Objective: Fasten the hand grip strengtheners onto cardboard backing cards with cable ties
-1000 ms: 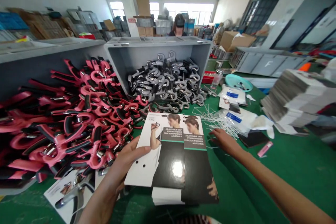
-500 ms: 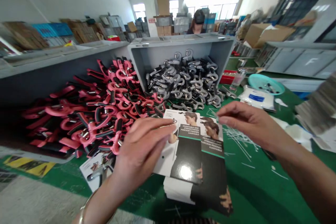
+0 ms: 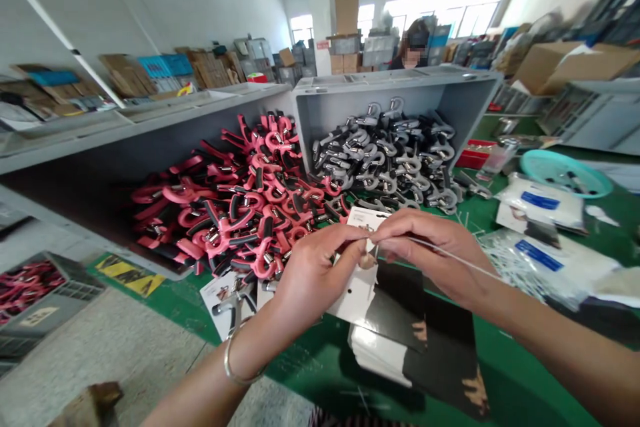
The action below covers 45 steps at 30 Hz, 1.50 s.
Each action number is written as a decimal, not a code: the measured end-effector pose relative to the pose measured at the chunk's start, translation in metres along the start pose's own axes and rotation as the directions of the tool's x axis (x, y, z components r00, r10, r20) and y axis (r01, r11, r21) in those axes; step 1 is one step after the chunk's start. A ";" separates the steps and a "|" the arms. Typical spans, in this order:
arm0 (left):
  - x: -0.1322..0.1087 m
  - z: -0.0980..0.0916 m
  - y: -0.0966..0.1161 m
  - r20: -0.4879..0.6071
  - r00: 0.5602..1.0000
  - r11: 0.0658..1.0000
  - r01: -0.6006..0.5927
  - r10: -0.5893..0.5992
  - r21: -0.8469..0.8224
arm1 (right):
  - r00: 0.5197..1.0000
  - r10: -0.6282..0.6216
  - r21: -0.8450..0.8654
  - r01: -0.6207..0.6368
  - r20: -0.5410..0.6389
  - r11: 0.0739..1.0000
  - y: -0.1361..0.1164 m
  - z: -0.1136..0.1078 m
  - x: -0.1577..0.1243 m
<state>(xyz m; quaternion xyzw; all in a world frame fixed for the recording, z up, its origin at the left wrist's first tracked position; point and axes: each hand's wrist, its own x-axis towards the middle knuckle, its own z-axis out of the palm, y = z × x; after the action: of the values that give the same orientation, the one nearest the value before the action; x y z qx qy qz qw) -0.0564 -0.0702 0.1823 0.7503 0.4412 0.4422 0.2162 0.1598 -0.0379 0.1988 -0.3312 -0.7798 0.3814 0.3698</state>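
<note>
Over a printed packaging card (image 3: pixel 395 300), my left hand (image 3: pixel 315 273) and my right hand (image 3: pixel 435 247) meet at the fingertips. A thin white cable tie (image 3: pixel 455 257) is pinched in my right fingers, and its long tail runs back across that hand to the right. My left thumb and index finger are closed where the tie's end meets them; the exact contact is partly hidden. Under the card lies a stack of similar cards (image 3: pixel 380 357). Left of my left wrist, a grey hand gripper (image 3: pixel 240 303) rests on another card (image 3: pixel 219 293).
Pink-and-black hand grippers (image 3: pixel 250 207) spill from a tipped grey crate (image 3: pixel 100 140). Grey ones (image 3: pixel 385 153) fill a second crate (image 3: pixel 400 83). Loose cable ties (image 3: pixel 515 267), plastic bags (image 3: pixel 545 197) and a turquoise dish (image 3: pixel 565 170) lie right. A person (image 3: pixel 413 47) is behind the crates.
My right hand has come left to meet my left hand over the card, and a cable tie now shows in it. Left fingers have closed to a pinch. The view has swung left.
</note>
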 end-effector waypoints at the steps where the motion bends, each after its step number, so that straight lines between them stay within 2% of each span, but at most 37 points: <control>1: -0.008 0.001 -0.005 -0.043 0.997 0.998 0.069 -0.069 0.001 | 0.999 -0.024 -0.066 0.021 -0.044 0.998 0.003 -0.002 -0.001; 2: -0.020 0.002 -0.011 -0.090 0.982 0.986 0.164 -0.164 -0.012 | 0.997 -0.035 -0.118 0.027 -0.069 0.993 0.007 -0.005 -0.002; 4: -0.047 0.007 -0.022 -0.112 0.905 0.909 0.399 -0.411 -0.120 | 0.999 -0.002 -0.158 -0.006 -0.054 0.987 0.018 -0.011 -0.005; 6: -0.072 0.012 -0.030 0.043 0.798 0.742 0.577 -0.601 -0.341 | 0.998 0.066 -0.104 -0.065 0.008 0.992 0.028 -0.011 -0.007; 7: -0.079 0.013 -0.033 0.123 0.757 0.641 0.617 -0.641 -0.456 | 0.995 0.094 -0.060 -0.091 0.041 0.994 0.031 -0.010 -0.007; 8: -0.082 0.014 -0.034 0.176 0.735 0.552 0.624 -0.655 -0.552 | 0.992 0.111 -0.019 -0.110 0.067 0.994 0.033 -0.007 -0.007; 9: -0.081 0.013 -0.036 0.202 0.731 0.491 0.610 -0.652 -0.622 | 0.989 0.118 0.009 -0.120 0.089 0.993 0.032 -0.004 -0.005; 11: -0.070 0.007 -0.040 0.224 0.751 0.457 0.580 -0.621 -0.675 | 0.984 0.128 0.014 -0.131 0.125 0.991 0.027 0.002 -0.001; 14: -0.046 -0.003 -0.048 0.350 0.781 0.488 0.605 -0.518 -0.629 | 0.981 0.163 0.013 -0.165 0.109 0.986 0.013 0.005 0.006; 16: -0.035 -0.006 -0.055 0.394 0.792 0.522 0.607 -0.468 -0.599 | 0.978 0.192 -0.002 -0.192 0.086 0.981 0.007 0.006 0.008; 18: -0.031 -0.003 -0.061 0.391 0.804 0.549 0.592 -0.448 -0.590 | 0.979 0.180 -0.090 -0.171 0.097 0.981 0.007 0.009 0.008; 20: -0.031 0.001 -0.067 0.394 0.805 0.546 0.591 -0.443 -0.594 | 0.984 0.121 -0.247 -0.085 0.132 0.965 0.011 0.015 0.008; 22: -0.036 0.006 -0.073 0.382 0.810 0.533 0.582 -0.445 -0.615 | 0.984 0.062 -0.387 0.007 0.166 0.922 0.018 0.021 0.008; 25: -0.047 0.017 -0.082 0.251 0.818 0.483 0.521 -0.518 -0.704 | 0.980 0.043 -0.484 0.057 0.193 0.873 0.026 0.028 0.009; 28: -0.060 0.032 -0.086 0.120 0.794 0.436 0.445 -0.596 -0.783 | 0.975 0.036 -0.527 0.086 0.217 0.845 0.028 0.032 0.009; 33: -0.063 0.053 -0.080 0.081 0.812 0.433 0.390 -0.579 -0.812 | 0.961 -0.043 -0.515 0.185 0.275 0.837 0.027 0.038 0.012; 36: -0.057 0.058 -0.080 0.020 0.790 0.483 0.394 -0.613 -0.782 | 0.948 -0.076 -0.444 0.214 0.309 0.870 0.026 0.039 0.016; 38: -0.060 0.058 -0.082 -0.059 0.785 0.574 0.397 -0.616 -0.716 | 0.945 -0.073 -0.383 0.199 0.318 0.902 0.025 0.038 0.017; 40: -0.073 0.053 -0.083 -0.121 0.810 0.692 0.400 -0.574 -0.601 | 0.958 -0.024 -0.337 0.125 0.287 0.933 0.025 0.036 0.017; 42: -0.090 0.045 -0.082 -0.064 0.865 0.756 0.397 -0.498 -0.521 | 0.968 0.032 -0.296 0.045 0.250 0.954 0.027 0.034 0.016; 43: -0.100 0.040 -0.080 0.003 0.886 0.756 0.397 -0.464 -0.520 | 0.968 0.040 -0.276 0.031 0.247 0.961 0.028 0.034 0.016; 45: -0.115 0.032 -0.076 0.121 0.901 0.732 0.412 -0.417 -0.542 | 0.962 0.014 -0.246 0.056 0.272 0.968 0.031 0.036 0.014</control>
<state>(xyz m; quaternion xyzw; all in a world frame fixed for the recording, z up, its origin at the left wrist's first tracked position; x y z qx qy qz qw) -0.0895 -0.1270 0.0573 0.5352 0.4503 0.4947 0.5158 0.1299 -0.0238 0.1616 -0.3114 -0.8687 0.3174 0.2184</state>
